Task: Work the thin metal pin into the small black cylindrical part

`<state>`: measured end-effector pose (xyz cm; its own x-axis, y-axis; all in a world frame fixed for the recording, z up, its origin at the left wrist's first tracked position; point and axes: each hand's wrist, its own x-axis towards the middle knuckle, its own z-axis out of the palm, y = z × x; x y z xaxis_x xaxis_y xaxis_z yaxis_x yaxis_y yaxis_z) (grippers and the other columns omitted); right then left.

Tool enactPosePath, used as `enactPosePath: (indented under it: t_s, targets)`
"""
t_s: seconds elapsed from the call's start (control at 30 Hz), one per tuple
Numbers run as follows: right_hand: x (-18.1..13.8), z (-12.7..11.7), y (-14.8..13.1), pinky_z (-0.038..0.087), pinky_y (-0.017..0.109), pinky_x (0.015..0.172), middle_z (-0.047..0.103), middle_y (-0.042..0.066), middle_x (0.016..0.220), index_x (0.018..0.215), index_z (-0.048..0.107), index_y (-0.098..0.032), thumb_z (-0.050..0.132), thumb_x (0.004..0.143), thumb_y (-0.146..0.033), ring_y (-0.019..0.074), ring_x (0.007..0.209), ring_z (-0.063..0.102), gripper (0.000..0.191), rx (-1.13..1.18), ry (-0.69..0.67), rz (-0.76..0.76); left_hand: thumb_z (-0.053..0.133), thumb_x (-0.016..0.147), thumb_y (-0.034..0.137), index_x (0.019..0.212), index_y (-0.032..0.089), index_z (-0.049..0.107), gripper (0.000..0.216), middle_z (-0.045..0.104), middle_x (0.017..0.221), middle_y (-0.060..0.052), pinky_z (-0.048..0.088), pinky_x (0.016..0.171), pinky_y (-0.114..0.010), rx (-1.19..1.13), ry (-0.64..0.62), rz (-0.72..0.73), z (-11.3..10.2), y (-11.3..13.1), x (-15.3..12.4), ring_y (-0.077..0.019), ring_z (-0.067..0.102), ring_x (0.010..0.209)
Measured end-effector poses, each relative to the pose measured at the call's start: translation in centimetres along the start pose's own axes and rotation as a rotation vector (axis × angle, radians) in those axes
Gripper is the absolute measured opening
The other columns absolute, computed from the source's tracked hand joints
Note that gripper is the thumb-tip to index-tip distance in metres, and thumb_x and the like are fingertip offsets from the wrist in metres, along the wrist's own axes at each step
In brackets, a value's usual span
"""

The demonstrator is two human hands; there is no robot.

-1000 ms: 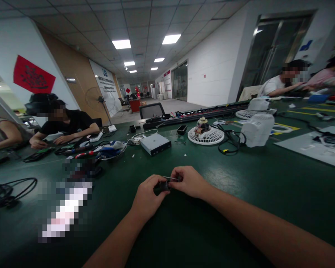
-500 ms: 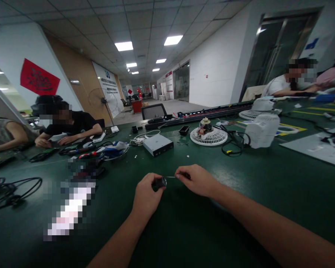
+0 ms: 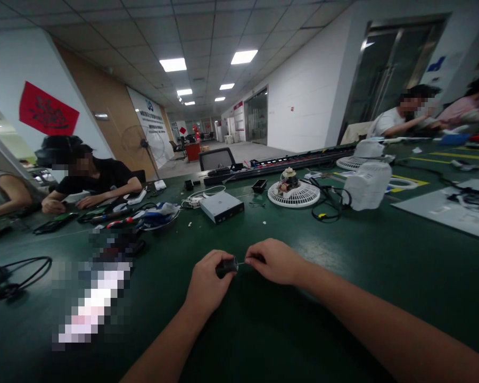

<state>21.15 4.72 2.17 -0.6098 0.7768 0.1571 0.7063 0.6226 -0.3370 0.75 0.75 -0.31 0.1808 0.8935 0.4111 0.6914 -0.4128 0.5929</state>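
Note:
My left hand (image 3: pixel 208 279) is closed around a short dark cylinder (image 3: pixel 225 267) with a lighter ring at its right end. My right hand (image 3: pixel 274 261), a little to the right, pinches what looks like a slim screwdriver (image 3: pixel 241 263). Its thin metal shaft points left and meets the cylinder's ringed end. How far the tip goes in cannot be made out. Most of the handle is hidden in my fingers. Both hands are just above the dark green table (image 3: pixel 239 330).
Beyond my hands are a silver disc drive (image 3: pixel 222 206), a small black tray (image 3: pixel 259 185) and a white fan grille (image 3: pixel 294 195) with a motor. A white housing (image 3: pixel 367 186) stands right. Cables (image 3: pixel 14 279) and a blurred bright object (image 3: pixel 98 300) lie left. People sit at both sides.
My right hand has come closer to my left, and less of the metal shaft shows between them. The whole view has shifted slightly.

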Motion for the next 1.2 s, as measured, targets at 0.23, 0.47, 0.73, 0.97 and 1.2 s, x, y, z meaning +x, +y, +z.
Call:
enactPosePath:
  t_s: [0.23, 0.47, 0.73, 0.97, 1.2]
  targets:
    - [0.0, -0.2, 0.2, 0.033, 0.027, 0.055, 0.068, 0.003, 0.074, 0.085, 0.070, -0.023, 0.055, 0.085, -0.030, 0.0167, 0.065, 0.059, 0.017, 0.026, -0.041, 0.030, 0.067, 0.073, 0.011, 0.094, 0.023, 0.067, 0.023, 0.067, 0.098, -0.002, 0.051, 0.083, -0.035, 0.029, -0.025, 0.029, 0.1, 0.0, -0.2, -0.0195, 0.063, 0.092]
    - [0.2, 0.0, 0.9, 0.032, 0.026, 0.054, 0.067, 0.003, 0.072, 0.085, 0.070, -0.022, 0.053, 0.087, -0.030, 0.0154, 0.064, 0.057, 0.019, 0.059, -0.045, 0.046, 0.067, 0.073, 0.011, 0.094, 0.023, 0.068, 0.024, 0.068, 0.096, -0.001, 0.051, 0.081, -0.033, 0.032, -0.056, 0.052, -0.1, 0.4, -0.2, -0.0190, 0.064, 0.090]
    - [0.0, 0.1, -0.3, 0.031, 0.028, 0.054, 0.068, 0.004, 0.075, 0.086, 0.071, -0.024, 0.053, 0.086, -0.031, 0.0170, 0.065, 0.059, 0.020, -0.037, -0.048, 0.040, 0.068, 0.074, 0.011, 0.097, 0.023, 0.068, 0.026, 0.069, 0.099, -0.002, 0.050, 0.084, -0.034, 0.056, -0.080, 0.056, 0.1, 0.4, -0.2, -0.0195, 0.064, 0.093]
    - [-0.1, -0.3, 0.4, 0.036, 0.029, 0.054, 0.069, 0.007, 0.073, 0.080, 0.072, -0.023, 0.053, 0.084, -0.039, 0.0213, 0.065, 0.062, 0.026, -0.141, -0.030, 0.168, 0.067, 0.075, 0.013, 0.099, 0.024, 0.069, 0.026, 0.070, 0.102, -0.003, 0.050, 0.087, -0.037, 0.118, -0.058, 0.031, 0.0, 0.2, 0.0, -0.0212, 0.064, 0.096]
    - [0.0, -0.5, 1.4, 0.041, 0.030, 0.058, 0.067, 0.006, 0.070, 0.072, 0.070, -0.022, 0.061, 0.076, -0.056, 0.0226, 0.067, 0.063, 0.035, -0.096, -0.010, 0.260, 0.068, 0.076, 0.019, 0.103, 0.023, 0.069, 0.027, 0.071, 0.104, -0.004, 0.051, 0.090, -0.041, 0.149, -0.047, -0.020, 0.1, -0.3, 0.0, -0.0229, 0.065, 0.097]
